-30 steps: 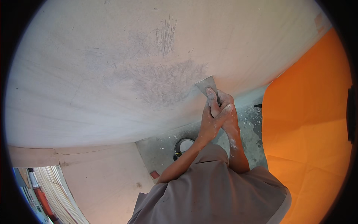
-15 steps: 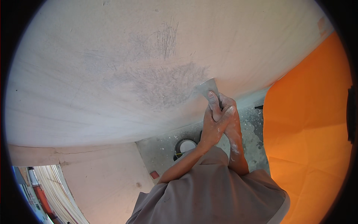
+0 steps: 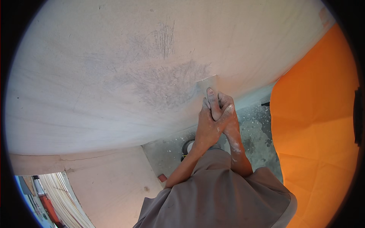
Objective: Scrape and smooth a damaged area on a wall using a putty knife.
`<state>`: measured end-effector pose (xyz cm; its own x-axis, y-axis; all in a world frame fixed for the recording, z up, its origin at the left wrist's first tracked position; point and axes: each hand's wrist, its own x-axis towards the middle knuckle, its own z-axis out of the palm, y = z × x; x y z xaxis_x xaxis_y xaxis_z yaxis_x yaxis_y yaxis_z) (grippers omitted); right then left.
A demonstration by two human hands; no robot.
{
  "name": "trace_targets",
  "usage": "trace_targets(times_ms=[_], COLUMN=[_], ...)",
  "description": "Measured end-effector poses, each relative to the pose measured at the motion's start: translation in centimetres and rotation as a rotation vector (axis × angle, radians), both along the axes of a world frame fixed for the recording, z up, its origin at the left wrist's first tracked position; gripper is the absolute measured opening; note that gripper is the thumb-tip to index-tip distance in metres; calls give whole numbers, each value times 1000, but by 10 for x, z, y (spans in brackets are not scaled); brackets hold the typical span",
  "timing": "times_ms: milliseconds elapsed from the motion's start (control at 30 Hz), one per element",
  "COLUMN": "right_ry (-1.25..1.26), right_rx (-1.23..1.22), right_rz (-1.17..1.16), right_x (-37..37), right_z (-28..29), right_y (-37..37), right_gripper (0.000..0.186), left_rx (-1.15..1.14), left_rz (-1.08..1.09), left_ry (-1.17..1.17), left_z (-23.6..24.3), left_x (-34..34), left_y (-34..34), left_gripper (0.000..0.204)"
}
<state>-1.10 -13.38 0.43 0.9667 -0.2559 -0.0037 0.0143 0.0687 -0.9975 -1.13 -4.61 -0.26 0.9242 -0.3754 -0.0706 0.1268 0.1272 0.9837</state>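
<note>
Both my hands are closed together on a putty knife with a broad, flat grey blade (image 3: pixel 208 82). My right hand (image 3: pixel 227 105) grips it with the thumb laid up along the blade. Wrapped over the right hand from the left side is my left hand (image 3: pixel 209 126), its fingertips beside that thumb. Pale dust or plaster marks the skin of both. The blade's edge is at the pale wall (image 3: pixel 114 125), by the right end of a dark, scratched grey patch (image 3: pixel 167 85). The knife's handle is hidden in the hands.
An orange sheet (image 3: pixel 311 114) hangs at the right. Below the wall is a grey, white-speckled floor (image 3: pixel 251 131). A dark bucket (image 3: pixel 186 147) stands partly behind my left forearm. A small reddish block (image 3: pixel 162 178) lies near the left wall panel (image 3: pixel 110 182).
My hands have shifted a little to the left, and the blade now points more straight up in view. The bucket is more covered by my arm. Both hands keep their grip.
</note>
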Motion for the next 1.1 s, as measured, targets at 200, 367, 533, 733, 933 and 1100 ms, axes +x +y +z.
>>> trace_targets(times_ms=[200,367,533,733,933,1100], right_ry=[2,-29,-52,-73,-47,-6], right_rx=[-30,272,321,168,-108,-163], right_rz=[-57,-72,-58,-36,-113,148], right_x=[-3,4,7,14,-16,-58], right_z=[2,-12,-8,7,-8,-20], right_y=[9,29,39,19,1,-25], right_gripper=[50,49,46,47,38,19], left_rx=[7,239,286,147,89,-63], left_rz=[9,-9,1,41,-91,-314], left_ry=[-72,-109,-153,-251,-264,-152], left_z=[0,23,28,28,-5,-46], left_x=[-3,2,8,11,-2,-2], left_y=[6,22,32,13,14,51], left_gripper=[46,45,48,46,62,65])
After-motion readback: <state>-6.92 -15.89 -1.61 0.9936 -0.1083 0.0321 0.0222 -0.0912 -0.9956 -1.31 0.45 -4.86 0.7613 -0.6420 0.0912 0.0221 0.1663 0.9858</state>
